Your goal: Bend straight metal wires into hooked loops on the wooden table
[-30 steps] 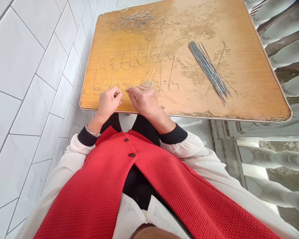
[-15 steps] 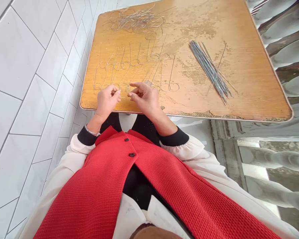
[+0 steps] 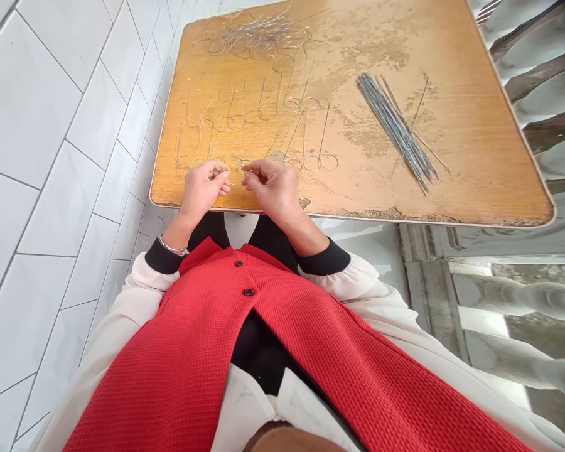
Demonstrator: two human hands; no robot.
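Observation:
A thin wire [image 3: 236,183] runs between my two hands at the near edge of the table. My left hand [image 3: 204,186] pinches one side of it, thumb against curled fingers. On the other side my right hand [image 3: 274,183] also has thumb and forefinger closed on the wire; its exact grip is partly hidden. Just beyond my hands lie several bent wires with looped ends [image 3: 321,162], set out in rough rows. Their thin lines blend into the wood, so some are hard to make out.
A tangled heap of looped wires [image 3: 258,37] lies at the table's far left. To the right is a bundle of straight grey wires [image 3: 395,129], a few crossing it. The worn wooden table [image 3: 480,157] meets a tiled wall [image 3: 51,201] at left and balusters [image 3: 541,100] at right.
My right thumb and forefinger, apart before, have come together on the wire. My left hand has stayed nearly in place, still pinching.

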